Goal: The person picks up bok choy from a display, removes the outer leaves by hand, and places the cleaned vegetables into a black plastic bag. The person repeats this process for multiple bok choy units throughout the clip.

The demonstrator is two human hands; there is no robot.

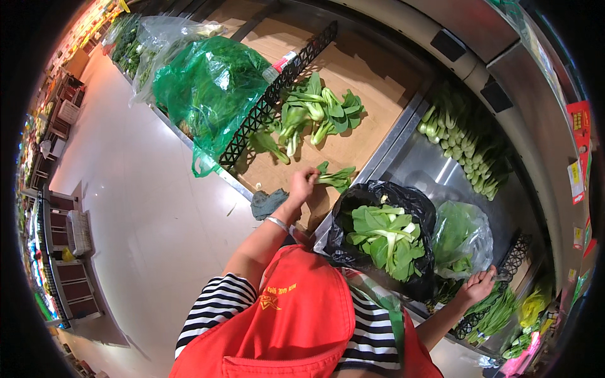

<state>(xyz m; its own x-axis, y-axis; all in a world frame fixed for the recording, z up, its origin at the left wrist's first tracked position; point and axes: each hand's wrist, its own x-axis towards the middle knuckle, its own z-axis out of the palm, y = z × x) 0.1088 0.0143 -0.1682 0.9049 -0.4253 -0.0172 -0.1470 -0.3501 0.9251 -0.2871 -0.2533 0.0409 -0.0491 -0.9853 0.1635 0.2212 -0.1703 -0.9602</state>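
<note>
My left hand (304,184) pinches a small bunch of bok choy (336,176) by its stem end above a sheet of cardboard (350,153). On that cardboard, farther from me, lies a loose pile of bok choy (312,111). Close to my body, a black plastic bag (338,222) stands open with bok choy leaves (387,236) inside. My right hand (479,285) grips the edge of a clear plastic bag (463,222), which holds some green leaves and rests beside the black one.
Stacked bok choy (461,146) lines the back of the metal shelf (420,156). A black plastic divider (279,92) separates the cardboard from a green bag (212,85) of leafy greens. A grey cloth (269,204) lies at the front edge. Bundled greens (496,312) sit at right.
</note>
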